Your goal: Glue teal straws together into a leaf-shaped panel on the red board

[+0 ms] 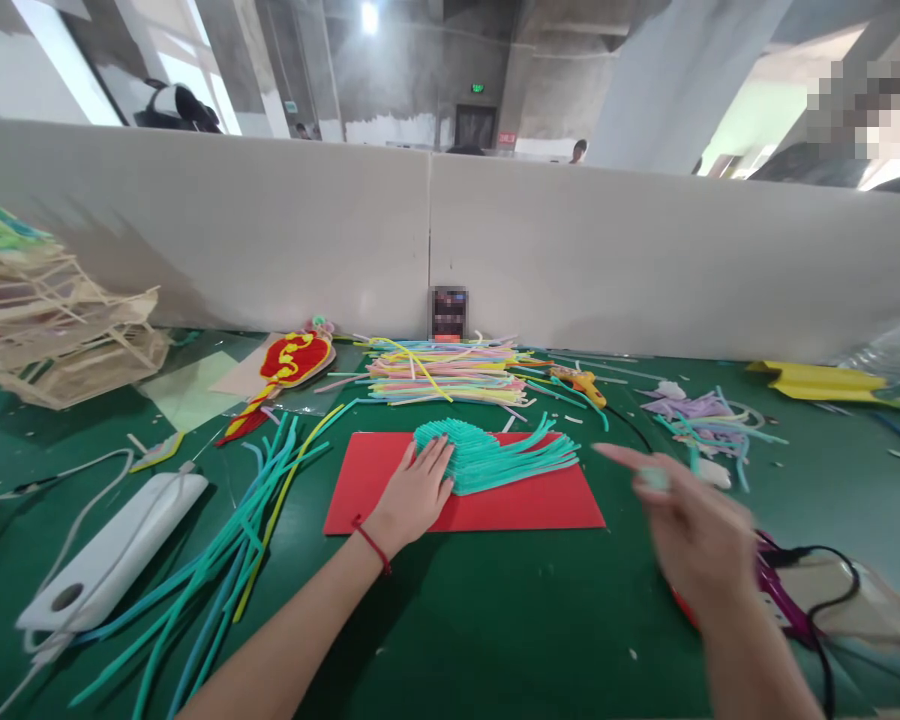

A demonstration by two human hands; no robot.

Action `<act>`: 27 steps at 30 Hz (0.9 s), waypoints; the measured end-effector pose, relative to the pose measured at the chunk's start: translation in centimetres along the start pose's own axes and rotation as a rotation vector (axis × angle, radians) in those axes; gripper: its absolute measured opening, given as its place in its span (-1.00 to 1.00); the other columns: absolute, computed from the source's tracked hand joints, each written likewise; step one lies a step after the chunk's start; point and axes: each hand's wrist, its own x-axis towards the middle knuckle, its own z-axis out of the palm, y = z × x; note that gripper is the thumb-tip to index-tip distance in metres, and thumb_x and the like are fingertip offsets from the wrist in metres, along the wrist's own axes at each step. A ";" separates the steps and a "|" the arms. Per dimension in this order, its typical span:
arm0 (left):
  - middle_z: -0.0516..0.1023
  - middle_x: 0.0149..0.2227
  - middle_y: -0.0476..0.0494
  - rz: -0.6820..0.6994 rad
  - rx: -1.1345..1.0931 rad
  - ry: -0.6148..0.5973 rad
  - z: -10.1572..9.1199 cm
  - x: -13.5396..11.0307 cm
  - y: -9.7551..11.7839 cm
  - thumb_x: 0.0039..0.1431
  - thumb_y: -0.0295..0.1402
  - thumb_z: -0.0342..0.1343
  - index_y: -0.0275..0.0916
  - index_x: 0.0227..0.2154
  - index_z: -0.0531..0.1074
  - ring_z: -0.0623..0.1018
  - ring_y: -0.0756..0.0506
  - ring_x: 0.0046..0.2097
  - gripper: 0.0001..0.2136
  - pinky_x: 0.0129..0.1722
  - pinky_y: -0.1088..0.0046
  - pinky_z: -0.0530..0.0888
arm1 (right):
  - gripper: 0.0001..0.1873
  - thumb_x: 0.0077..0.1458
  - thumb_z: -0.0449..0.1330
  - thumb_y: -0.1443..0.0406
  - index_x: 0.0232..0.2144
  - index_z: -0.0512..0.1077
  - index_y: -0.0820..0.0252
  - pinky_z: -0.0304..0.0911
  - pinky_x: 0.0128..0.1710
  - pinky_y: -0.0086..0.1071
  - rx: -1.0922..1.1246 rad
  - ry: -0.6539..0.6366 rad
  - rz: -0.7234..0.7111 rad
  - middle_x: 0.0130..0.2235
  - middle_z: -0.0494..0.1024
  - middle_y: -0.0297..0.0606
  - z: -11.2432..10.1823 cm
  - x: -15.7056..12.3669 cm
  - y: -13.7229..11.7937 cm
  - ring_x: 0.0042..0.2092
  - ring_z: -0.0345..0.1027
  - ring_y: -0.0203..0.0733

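My left hand (414, 495) lies flat on a red card sheet (525, 505), fingers spread, its fingertips against a fan-shaped bundle of teal pipe cleaners (495, 455) resting on the sheet. A red cord is around that wrist. My right hand (686, 520) hovers blurred above the green table (480, 620), to the right of the sheet, fingers extended and holding nothing.
Loose teal, blue and yellow pipe cleaners (232, 550) sprawl at the left beside a white power bank (112, 560). A pile of pastel pipe cleaners (442, 375), a glue gun (585, 383), a red-and-yellow craft piece (289, 365) and a wooden frame model (52, 330) lie before a white partition (427, 240).
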 end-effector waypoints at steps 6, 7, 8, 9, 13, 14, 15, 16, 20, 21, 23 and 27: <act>0.04 0.32 -0.27 0.010 0.066 0.045 1.4 -0.1 -0.6 0.34 -0.24 -0.26 -0.34 0.27 0.06 0.07 -0.20 0.33 -0.51 0.26 0.03 0.12 | -0.51 0.33 -0.20 0.12 0.00 0.45 0.10 0.31 -0.39 -0.47 -0.413 -0.300 -0.272 -0.34 0.51 -0.20 8.6 -1.9 2.3 -0.29 0.42 -0.24; 0.04 0.32 -0.27 0.009 0.066 0.046 1.5 -0.2 -0.6 0.34 -0.23 -0.25 -0.33 0.27 0.05 0.07 -0.19 0.33 -0.50 0.26 0.03 0.11 | -0.51 0.33 -0.21 0.15 -0.02 0.46 0.09 0.31 -0.40 -0.49 -0.438 -0.338 -0.307 -0.34 0.51 -0.20 9.5 -2.3 2.8 -0.28 0.42 -0.25; 0.04 0.32 -0.26 0.009 0.056 0.044 1.5 -0.2 -0.6 0.34 -0.22 -0.25 -0.32 0.27 0.04 0.07 -0.19 0.33 -0.50 0.26 0.03 0.10 | -0.52 0.34 -0.21 0.17 -0.05 0.48 0.09 0.30 -0.42 -0.49 -0.447 -0.366 -0.335 -0.33 0.51 -0.20 10.2 -2.7 3.2 -0.28 0.42 -0.25; 0.04 0.32 -0.26 0.009 0.034 0.040 1.5 -0.2 -0.6 0.34 -0.21 -0.25 -0.30 0.28 0.03 0.06 -0.18 0.33 -0.50 0.27 0.03 0.09 | -0.53 0.34 -0.21 0.19 -0.07 0.48 0.08 0.30 -0.44 -0.50 -0.447 -0.392 -0.352 -0.34 0.50 -0.21 10.7 -3.0 3.6 -0.29 0.42 -0.26; 0.08 0.32 -0.22 -0.104 -0.217 0.108 1.3 -0.2 -1.3 0.35 -0.29 -0.28 -0.25 0.26 0.04 0.10 -0.11 0.32 -0.54 0.26 0.16 0.16 | -0.57 0.34 -0.18 0.22 -0.11 0.48 0.11 0.33 -0.38 -0.44 -0.317 -0.449 -0.381 -0.37 0.47 -0.23 11.1 -3.5 4.4 -0.33 0.38 -0.25; 0.13 0.30 -0.22 -0.181 -0.298 0.163 1.1 -0.2 -1.6 0.34 -0.33 -0.28 -0.24 0.24 0.09 0.14 -0.09 0.31 -0.56 0.24 0.21 0.20 | -0.58 0.33 -0.16 0.23 -0.12 0.48 0.13 0.34 -0.35 -0.41 -0.268 -0.451 -0.384 -0.38 0.46 -0.23 11.1 -3.5 4.5 -0.33 0.37 -0.25; 0.19 0.27 -0.22 -0.268 -0.367 0.224 0.8 -0.2 -2.0 0.32 -0.37 -0.27 -0.24 0.19 0.16 0.20 -0.08 0.29 -0.59 0.22 0.25 0.25 | -0.60 0.33 -0.14 0.23 -0.12 0.49 0.14 0.35 -0.32 -0.39 -0.223 -0.445 -0.385 -0.38 0.45 -0.23 11.2 -3.5 4.6 -0.32 0.36 -0.24; 0.27 0.23 -0.23 -0.354 -0.418 0.283 0.5 -0.2 -2.4 0.30 -0.39 -0.24 -0.24 0.12 0.25 0.26 -0.09 0.25 -0.62 0.19 0.26 0.29 | -0.62 0.32 -0.12 0.23 -0.13 0.49 0.15 0.35 -0.30 -0.38 -0.189 -0.434 -0.380 -0.39 0.46 -0.23 11.2 -3.5 4.6 -0.32 0.36 -0.24; 0.54 -0.13 -0.21 -0.511 -0.506 0.356 -1.7 -0.4 -3.1 0.24 -0.34 -0.09 -0.25 -0.25 0.42 0.52 -0.15 -0.05 -0.80 -0.05 0.29 0.45 | -0.65 0.31 -0.07 0.24 -0.13 0.51 0.14 0.35 -0.31 -0.37 -0.165 -0.380 -0.313 -0.39 0.49 -0.23 12.0 -3.6 4.5 -0.32 0.37 -0.23; 0.56 -0.21 -0.16 -0.467 -0.546 0.306 -2.2 -0.5 -2.9 0.25 -0.29 -0.07 -0.23 -0.28 0.42 0.54 -0.13 -0.15 -0.81 -0.14 0.34 0.47 | -0.65 0.30 -0.06 0.24 -0.14 0.52 0.13 0.35 -0.32 -0.38 -0.175 -0.371 -0.295 -0.39 0.49 -0.23 12.1 -3.7 4.4 -0.33 0.37 -0.24; 0.57 -0.28 -0.06 -0.279 -0.628 0.120 -2.9 -0.6 -2.1 0.25 -0.23 -0.03 -0.20 -0.29 0.45 0.55 -0.07 -0.25 -0.80 -0.25 0.44 0.46 | -0.65 0.30 -0.05 0.23 -0.14 0.53 0.14 0.35 -0.36 -0.40 -0.195 -0.360 -0.273 -0.41 0.48 -0.24 12.4 -3.8 4.1 -0.35 0.37 -0.25; 0.60 -0.29 -0.01 0.030 -0.562 -0.166 -2.9 -0.8 -0.3 0.24 -0.27 0.04 -0.16 -0.31 0.51 0.54 -0.05 -0.26 -0.83 -0.26 0.49 0.40 | -0.66 0.29 -0.03 0.24 -0.16 0.54 0.15 0.34 -0.36 -0.41 -0.210 -0.325 -0.270 -0.42 0.48 -0.23 12.6 -3.9 3.8 -0.36 0.37 -0.25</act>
